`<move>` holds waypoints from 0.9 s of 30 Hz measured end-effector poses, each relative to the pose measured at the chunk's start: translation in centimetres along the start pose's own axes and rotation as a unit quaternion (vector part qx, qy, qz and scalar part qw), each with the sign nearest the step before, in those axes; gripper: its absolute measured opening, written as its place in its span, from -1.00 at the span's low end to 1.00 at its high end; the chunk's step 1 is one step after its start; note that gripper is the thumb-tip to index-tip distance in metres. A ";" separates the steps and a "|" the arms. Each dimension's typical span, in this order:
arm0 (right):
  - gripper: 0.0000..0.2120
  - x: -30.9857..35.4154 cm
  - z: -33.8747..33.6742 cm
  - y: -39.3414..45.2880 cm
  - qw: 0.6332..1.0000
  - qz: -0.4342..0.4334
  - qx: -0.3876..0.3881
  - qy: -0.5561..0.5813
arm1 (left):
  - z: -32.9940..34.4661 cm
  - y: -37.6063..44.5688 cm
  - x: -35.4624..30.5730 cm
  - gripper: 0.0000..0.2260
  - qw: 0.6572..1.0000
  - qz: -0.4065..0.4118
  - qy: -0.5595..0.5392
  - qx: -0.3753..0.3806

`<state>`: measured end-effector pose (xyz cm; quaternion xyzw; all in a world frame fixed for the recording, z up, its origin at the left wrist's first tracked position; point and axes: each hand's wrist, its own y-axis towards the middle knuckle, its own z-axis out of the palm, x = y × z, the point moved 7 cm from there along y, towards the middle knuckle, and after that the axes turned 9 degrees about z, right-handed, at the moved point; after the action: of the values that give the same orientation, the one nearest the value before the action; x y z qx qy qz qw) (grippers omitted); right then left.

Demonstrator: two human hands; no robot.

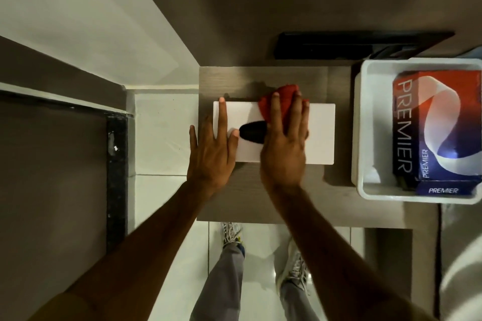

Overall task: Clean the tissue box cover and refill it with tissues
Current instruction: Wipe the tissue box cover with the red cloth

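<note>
We stand at a small brown table [260, 203], and our two arms reach out over it. Our left hand [211, 148] lies flat and open on the left end of the white tissue box cover [319, 133]. It grips nothing. We think it presses down there so the box does not slide while we rub.

Just to the right of it is our right hand [285, 143]. It is flat too, with the fingers spread, and it pushes down on a red cloth [283, 95]. The cloth sticks out past the fingertips, over the far edge of the box. A flat hand lets us wipe a wide bit of the top at once.

Between our two hands we see the dark slot [251, 133] where tissues come out. No tissue shows in it, so the filling step looks not yet done.

Well to the right of our right hand sits a white tub [365, 125]. Inside it lie tissue packs [438, 122] with the word PREMIER on them. We think they wait there, close by, for when the box is clean.

Past our fingertips, at the back of the table, there is a long black thing [352, 44]. We cannot tell what it is.
</note>
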<state>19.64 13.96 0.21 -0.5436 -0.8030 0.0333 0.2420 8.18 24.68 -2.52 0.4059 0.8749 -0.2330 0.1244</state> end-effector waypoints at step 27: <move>-0.43 2.3 0.8 2.6 1.000 0.010 -0.017 0.017 | 0.0 -0.1 0.5 -0.40 0.997 0.031 -0.062 -0.025</move>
<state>20.81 17.24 -0.49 -0.5558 -0.7939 0.0126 0.2461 7.83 24.95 -2.72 0.4146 0.8579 -0.2316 0.1963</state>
